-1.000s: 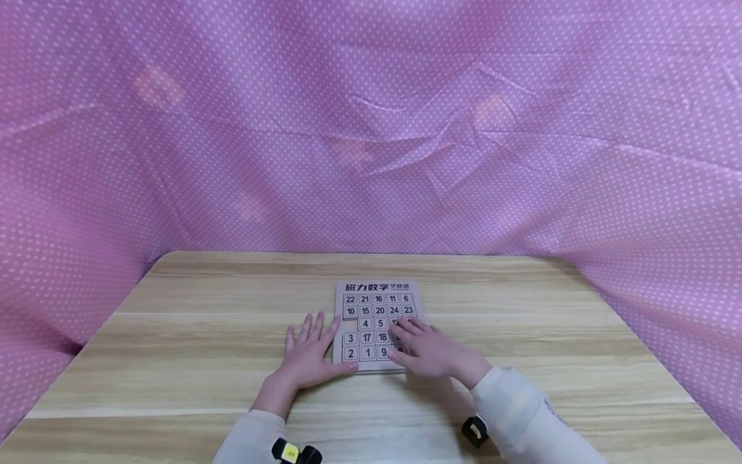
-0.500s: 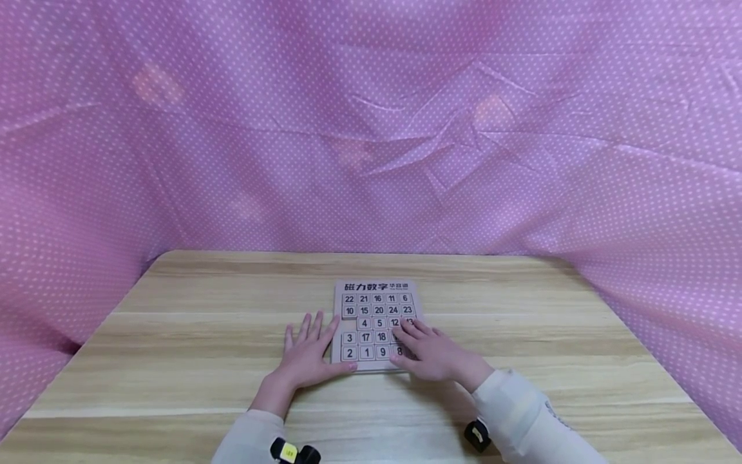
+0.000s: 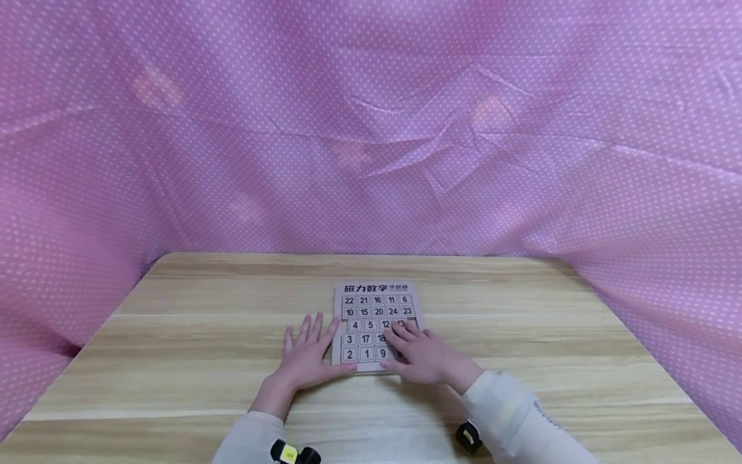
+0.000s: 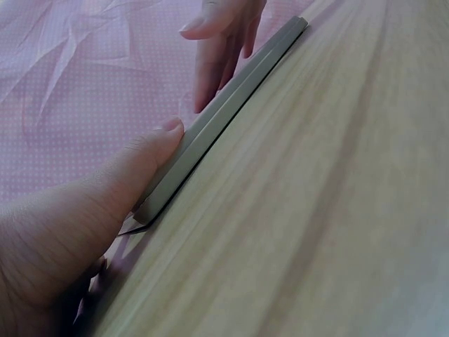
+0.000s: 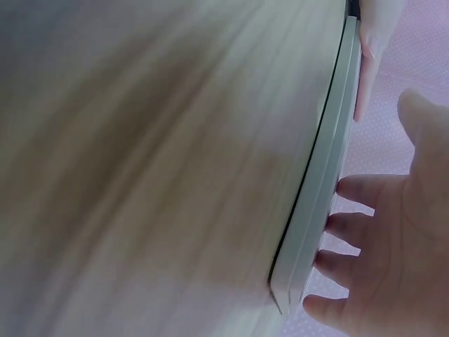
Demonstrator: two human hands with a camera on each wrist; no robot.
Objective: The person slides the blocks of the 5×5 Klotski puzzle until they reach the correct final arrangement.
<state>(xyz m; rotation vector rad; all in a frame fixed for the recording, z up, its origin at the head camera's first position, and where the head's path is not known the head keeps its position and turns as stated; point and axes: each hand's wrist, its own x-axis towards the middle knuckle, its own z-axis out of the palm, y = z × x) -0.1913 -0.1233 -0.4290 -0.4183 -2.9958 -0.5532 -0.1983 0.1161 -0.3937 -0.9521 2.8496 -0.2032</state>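
Observation:
A grey number slide puzzle [image 3: 377, 288] with Chinese lettering along its top lies flat on the table. Its numbered tiles stand in rows; the third row, showing 4, 5, 12 and 13, sits out of line with the rows above and below, with a narrow gap at its left end. My left hand [image 3: 310, 357] is spread at the puzzle's lower left corner, thumb [image 4: 158, 144] against the front edge and index finger by the left side. My right hand [image 3: 426, 357] lies over the right part, fingertips [image 5: 340, 223] on the tiles, covering several of them.
The wood-grain table [image 3: 203, 322] extends around the puzzle on all sides. Behind it and at both sides hangs a pink cloth [image 3: 371, 161] with white dots. A black wrist device [image 3: 295, 453] is strapped at the left sleeve, another black device [image 3: 468, 438] at the right.
The third row of tiles has slid left, narrowing the gap at its left end. My right hand has shifted slightly left with it, while my left hand stays in place.

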